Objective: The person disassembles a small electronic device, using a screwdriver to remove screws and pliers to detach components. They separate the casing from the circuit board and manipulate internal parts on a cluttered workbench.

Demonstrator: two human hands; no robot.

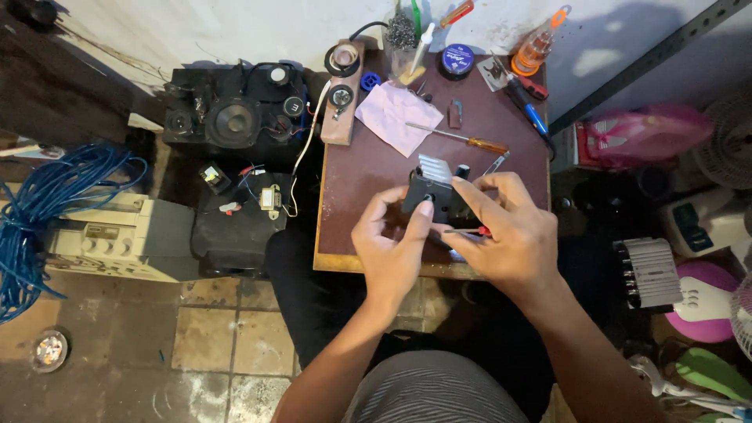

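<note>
A small black box [432,196] with a ribbed silver metal block on its top sits at the centre of the frame, held just above the near edge of the desk [368,168]. The left hand [389,244] grips it from the left side, fingers [419,223] clamped on the box with the thumb curled up beside it. The right hand [505,227] wraps over the box's right side, its fingers closed on the box, and a thin tool with a red handle [468,232] shows under that hand; how it is held there cannot be made out.

Just above the hands on the dark brown desk lies a screwdriver with an orange handle [460,139], slanting across, and to its left a pale pink cloth [395,116]. Higher up, along the far edge of the desk, stand a clear cup [401,43] full of small metal parts, a round blue tin [455,60] and an orange bottle [534,48]. A wooden strip with round parts on it [342,90] lies along the desk's upper left corner.

Left of the desk stands a black speaker box [233,117], with loose wired parts below it. A beige machine [117,235] lies further left, and a coil of blue cable [47,204] fills the left edge of the frame. At the right edge are a pink iron [646,133] and a grey ribbed metal part [648,270]. The floor [219,345] at lower left is worn tile.
</note>
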